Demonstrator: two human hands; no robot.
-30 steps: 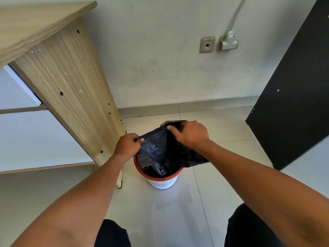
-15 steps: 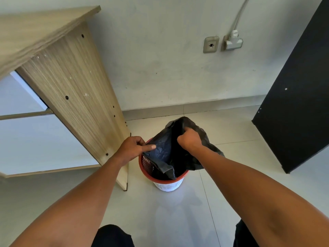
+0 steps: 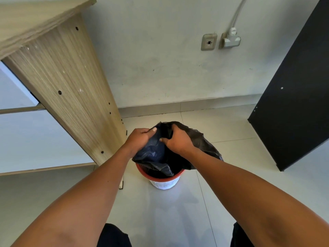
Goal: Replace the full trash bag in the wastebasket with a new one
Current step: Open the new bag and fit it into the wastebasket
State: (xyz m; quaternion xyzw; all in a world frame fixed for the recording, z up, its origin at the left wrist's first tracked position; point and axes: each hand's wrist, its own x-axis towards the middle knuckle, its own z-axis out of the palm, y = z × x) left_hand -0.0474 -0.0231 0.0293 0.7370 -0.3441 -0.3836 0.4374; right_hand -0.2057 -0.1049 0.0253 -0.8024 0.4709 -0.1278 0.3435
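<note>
Both hands are clamped on the mouth of the black trash bag (image 3: 179,150), close together above the wastebasket (image 3: 164,180). The left hand (image 3: 140,139) bunches the near-left edge of the plastic, its thumb lying along the top of the fold; the right hand (image 3: 178,140) curls over the opposite edge, knuckles up. The bag's lower part sits inside the basket, while its upper part is raised and gathered between the two grips, with a loose flap spilling over the right side of the rim.

The step in hand appears to be gathering the bag's mouth, either to close and lift it or to work it open; I cannot tell which, nor how full it is. To do it well, the edges should be drawn evenly to one point, then pulled straight up so the thin film does not snag on the mesh wall.

The bag is thin, crinkled black film with a dull sheen. The basket is small and round, with a red rim and mesh wall and a white base. It stands on the pale tiled floor (image 3: 178,220), just beside the foot of a wood-grain table (image 3: 71,77), with a dark panel (image 3: 293,104) leaning well apart on the right.
</note>
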